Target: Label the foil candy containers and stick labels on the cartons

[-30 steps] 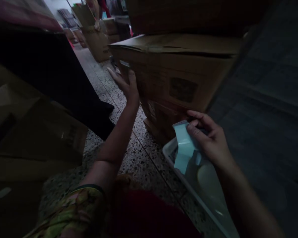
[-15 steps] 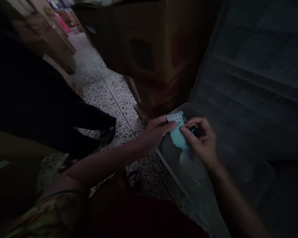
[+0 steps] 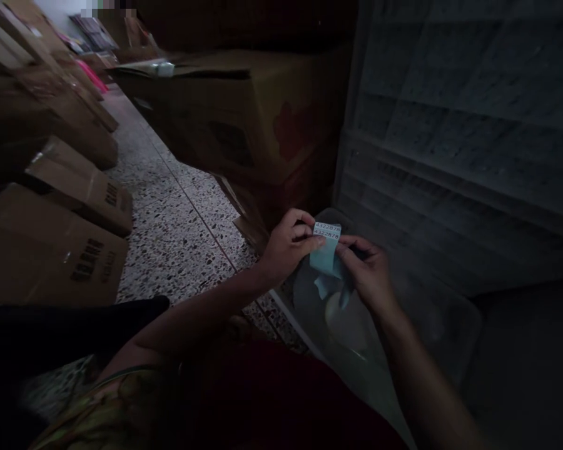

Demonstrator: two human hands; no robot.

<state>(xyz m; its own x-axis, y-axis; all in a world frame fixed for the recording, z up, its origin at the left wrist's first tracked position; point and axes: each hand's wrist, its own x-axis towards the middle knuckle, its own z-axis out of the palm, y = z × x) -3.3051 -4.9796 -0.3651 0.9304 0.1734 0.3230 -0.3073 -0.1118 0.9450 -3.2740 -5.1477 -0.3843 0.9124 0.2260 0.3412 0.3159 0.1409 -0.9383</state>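
Observation:
Between my two hands is a strip of number labels point(image 3: 325, 255), white at the top with the printed number 4322878 in two rows, and pale blue below. My left hand point(image 3: 287, 245) pinches its upper left part between thumb and fingers. At the right edge, my right hand point(image 3: 366, 265) grips the same strip with thumb and forefinger. The blue lower end hangs crumpled or folded beneath the fingers. Under the hands lies a translucent plastic surface point(image 3: 375, 375), with a pale round patch on it.
A stacked cardboard box point(image 3: 192, 119) stands ahead of my hands. Translucent plastic bins point(image 3: 450, 150) rise on the right. More cartons point(image 3: 51, 244) line the left side of the speckled floor point(image 3: 169, 237). A dark-clothed leg point(image 3: 75, 331) shows at lower left.
The view has swung, showing more cartons at left. The dark-clothed person has shifted toward the lower left of the view. The label strip's lower end is now more bent; both hands still hold it.

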